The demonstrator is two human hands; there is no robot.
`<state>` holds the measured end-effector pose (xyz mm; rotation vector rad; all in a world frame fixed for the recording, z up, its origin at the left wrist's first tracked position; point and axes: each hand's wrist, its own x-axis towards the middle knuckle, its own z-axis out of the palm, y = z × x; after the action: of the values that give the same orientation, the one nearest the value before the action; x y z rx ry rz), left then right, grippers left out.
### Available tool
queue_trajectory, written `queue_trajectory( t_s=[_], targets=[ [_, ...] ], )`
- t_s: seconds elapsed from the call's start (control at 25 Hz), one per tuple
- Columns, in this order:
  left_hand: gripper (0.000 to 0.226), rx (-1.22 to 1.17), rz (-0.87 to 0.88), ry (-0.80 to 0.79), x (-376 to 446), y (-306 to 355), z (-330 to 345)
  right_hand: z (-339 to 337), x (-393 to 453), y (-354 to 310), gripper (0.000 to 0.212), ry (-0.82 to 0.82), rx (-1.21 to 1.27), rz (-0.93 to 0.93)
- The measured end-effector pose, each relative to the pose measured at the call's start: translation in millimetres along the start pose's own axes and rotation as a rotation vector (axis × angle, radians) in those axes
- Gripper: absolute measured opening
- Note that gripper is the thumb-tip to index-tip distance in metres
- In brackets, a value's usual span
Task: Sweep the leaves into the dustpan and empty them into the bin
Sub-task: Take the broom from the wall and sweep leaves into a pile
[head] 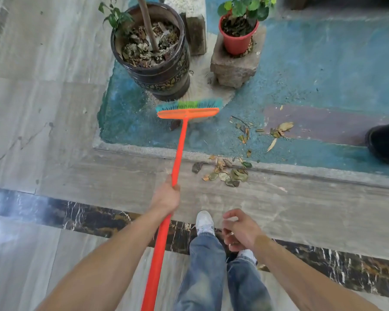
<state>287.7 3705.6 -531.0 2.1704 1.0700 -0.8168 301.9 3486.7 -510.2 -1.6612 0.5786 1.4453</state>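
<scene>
left hand (166, 198) grips my broom (187, 112) by the dark pot (157, 52); right hand (240, 230) loose, empty. still gathering; next, drag toward leaves (225, 172).

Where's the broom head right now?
Head view, upper centre: the broom head sits on the blue floor just in front of the dark pot, left of the leaves.

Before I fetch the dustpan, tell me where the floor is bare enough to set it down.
Bare: the grey step right of the leaf pile, and the grey tiles left of the dark pot. Crowded: the blue floor by the broom head, where that pot, the red pot on its stone block and scattered leaves lie close.
</scene>
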Motion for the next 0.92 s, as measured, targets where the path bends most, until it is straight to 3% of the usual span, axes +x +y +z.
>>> queue_trajectory(
  t_s=[0.08,0.16,0.28,0.4,0.56,0.72,0.8,0.92],
  targets=[
    [0.031,-0.042,-0.076,0.041,45,23,-12,3,21,8,0.013,0.035,-0.019,0.002],
    [0.03,-0.125,-0.142,-0.015,56,23,-2,9,29,14,0.013,0.043,0.012,0.026],
    [0.027,-0.221,-0.115,-0.208,0,-15,10,19,21,14,0.009,0.062,0.027,0.058],
    [0.028,-0.251,-0.058,-0.318,-69,-62,-8,30,16,-6,0.02,0.001,0.044,0.107],
    [0.035,-0.168,0.084,-0.206,-83,-50,-25,80,25,-55,0.036,-0.123,-0.078,0.128],
    [0.066,-0.164,0.134,-0.116,-46,-23,-23,124,62,-113,0.013,-0.091,0.134,-0.012],
    [0.078,-0.307,0.095,-0.142,-41,-29,-19,126,82,-136,0.02,-0.07,0.186,0.005],
    [0.064,-0.602,-0.016,-0.113,-19,-35,-6,140,121,-145,0.011,-0.013,-0.135,-0.025]
  ],
)
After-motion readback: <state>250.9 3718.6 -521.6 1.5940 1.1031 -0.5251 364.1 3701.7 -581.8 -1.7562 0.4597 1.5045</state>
